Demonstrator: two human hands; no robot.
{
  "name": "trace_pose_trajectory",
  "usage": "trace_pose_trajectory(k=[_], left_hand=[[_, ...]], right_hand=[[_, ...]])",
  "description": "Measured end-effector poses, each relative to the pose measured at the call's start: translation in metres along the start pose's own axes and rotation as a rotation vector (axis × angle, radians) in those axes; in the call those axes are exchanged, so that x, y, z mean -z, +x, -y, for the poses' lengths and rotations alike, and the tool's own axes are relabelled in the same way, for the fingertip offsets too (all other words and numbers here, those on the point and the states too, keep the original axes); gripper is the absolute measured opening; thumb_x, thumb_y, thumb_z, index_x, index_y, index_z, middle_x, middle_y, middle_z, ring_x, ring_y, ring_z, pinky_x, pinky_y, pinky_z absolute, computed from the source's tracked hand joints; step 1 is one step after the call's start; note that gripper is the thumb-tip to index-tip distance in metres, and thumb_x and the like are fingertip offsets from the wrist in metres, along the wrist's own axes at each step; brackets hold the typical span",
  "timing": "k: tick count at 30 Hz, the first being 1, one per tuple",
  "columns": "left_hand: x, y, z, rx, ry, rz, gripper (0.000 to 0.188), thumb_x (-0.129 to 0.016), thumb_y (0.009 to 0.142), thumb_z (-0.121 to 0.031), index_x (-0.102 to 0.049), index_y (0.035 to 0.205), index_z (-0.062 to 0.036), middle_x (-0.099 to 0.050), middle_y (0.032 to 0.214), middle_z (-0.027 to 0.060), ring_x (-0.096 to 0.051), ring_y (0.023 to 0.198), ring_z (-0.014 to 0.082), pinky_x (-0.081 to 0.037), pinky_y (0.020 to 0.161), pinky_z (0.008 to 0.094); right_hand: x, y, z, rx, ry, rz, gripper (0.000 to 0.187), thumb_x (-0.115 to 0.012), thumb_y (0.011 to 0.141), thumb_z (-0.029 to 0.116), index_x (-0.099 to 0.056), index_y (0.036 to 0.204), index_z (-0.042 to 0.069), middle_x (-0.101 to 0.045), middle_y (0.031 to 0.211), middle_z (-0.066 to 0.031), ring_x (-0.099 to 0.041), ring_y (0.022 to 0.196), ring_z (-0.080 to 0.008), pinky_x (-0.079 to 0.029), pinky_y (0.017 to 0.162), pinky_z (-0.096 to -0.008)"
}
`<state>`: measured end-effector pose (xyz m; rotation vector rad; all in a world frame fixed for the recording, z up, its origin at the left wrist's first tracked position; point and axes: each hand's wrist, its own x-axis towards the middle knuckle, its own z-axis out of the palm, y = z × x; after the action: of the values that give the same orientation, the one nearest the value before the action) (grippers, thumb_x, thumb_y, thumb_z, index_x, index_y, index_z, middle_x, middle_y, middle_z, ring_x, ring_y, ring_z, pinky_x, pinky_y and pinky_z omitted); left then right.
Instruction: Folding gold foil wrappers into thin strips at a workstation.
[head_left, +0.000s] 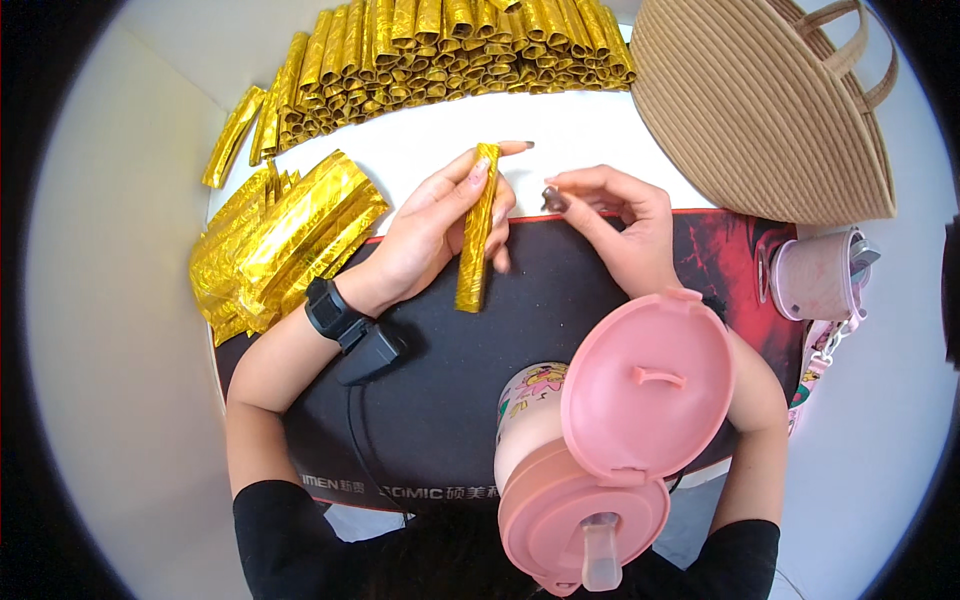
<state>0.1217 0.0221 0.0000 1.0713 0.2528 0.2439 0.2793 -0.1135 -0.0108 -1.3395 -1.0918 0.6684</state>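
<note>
Gold tube (474,250) is gripped near its far end, between thumb and fingers of the left hand (435,222), over the far edge of the mat (445,425). Its long axis is pointed away from the body, leaning slightly right. To its right, well apart, the right hand (637,228) is held with thumb and forefinger close together; whether anything is pinched cannot be told.

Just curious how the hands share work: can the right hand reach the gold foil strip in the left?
Probably yes: nothing visible stands between the right hand and the gold foil strip, whose lower end the left hand leaves uncovered.
</note>
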Motion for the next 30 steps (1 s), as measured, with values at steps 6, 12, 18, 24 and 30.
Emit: trace_pose_trajectory(k=[6,12,18,24,30], left_hand=[[-0.01,-0.009,0.002,0.107,0.135,0.037,0.047,-0.031,0.105,-0.037,-0.033,0.142,-0.0093,-0.045,0.08,0.0021,-0.037,0.042,0.0055,-0.035,0.038,0.0169],[-0.015,-0.007,0.01,0.07,0.288,0.028,0.046,-0.029,0.105,-0.037,-0.032,0.143,-0.0097,-0.045,0.08,0.0009,-0.031,0.044,0.0025,-0.025,0.04,0.0153],[-0.018,-0.009,0.009,0.044,0.34,0.009,0.041,-0.028,0.106,-0.033,-0.04,0.135,-0.0062,-0.049,0.078,0.0006,-0.037,0.042,0.0023,-0.033,0.039,0.0168],[-0.02,-0.007,0.015,-0.009,0.526,-0.01,0.04,-0.034,0.105,-0.031,-0.041,0.135,-0.0046,-0.052,0.08,0.0008,-0.042,0.045,0.0037,-0.035,0.041,0.0193],[-0.02,-0.007,0.008,0.006,0.628,0.055,0.043,-0.038,0.104,-0.027,-0.035,0.142,-0.0078,-0.051,0.08,0.0002,-0.042,0.048,0.0037,-0.035,0.042,0.0193]], right_hand=[[-0.005,0.006,0.005,0.212,-0.107,-0.026,0.032,-0.066,0.081,0.001,-0.067,0.113,0.002,-0.067,0.112,-0.0129,-0.066,0.102,-0.0194,-0.053,0.086,-0.0302],[-0.003,0.004,0.003,0.214,-0.157,-0.016,0.03,-0.067,0.08,0.002,-0.069,0.11,0.004,-0.07,0.105,-0.0112,-0.069,0.093,-0.0188,-0.055,0.082,-0.0293],[-0.002,0.004,0.003,0.234,-0.16,-0.019,0.028,-0.067,0.08,0.001,-0.069,0.108,0.003,-0.07,0.102,-0.0112,-0.07,0.087,-0.0171,-0.056,0.079,-0.0286],[-0.003,0.006,-0.001,0.194,-0.087,-0.049,0.024,-0.064,0.08,-0.002,-0.069,0.103,0.001,-0.069,0.094,-0.0102,-0.069,0.083,-0.0162,-0.057,0.078,-0.0287],[-0.005,0.004,0.003,0.159,-0.032,-0.053,0.019,-0.063,0.08,-0.004,-0.069,0.097,-0.001,-0.065,0.097,-0.0083,-0.068,0.084,-0.0147,-0.056,0.078,-0.0273]])
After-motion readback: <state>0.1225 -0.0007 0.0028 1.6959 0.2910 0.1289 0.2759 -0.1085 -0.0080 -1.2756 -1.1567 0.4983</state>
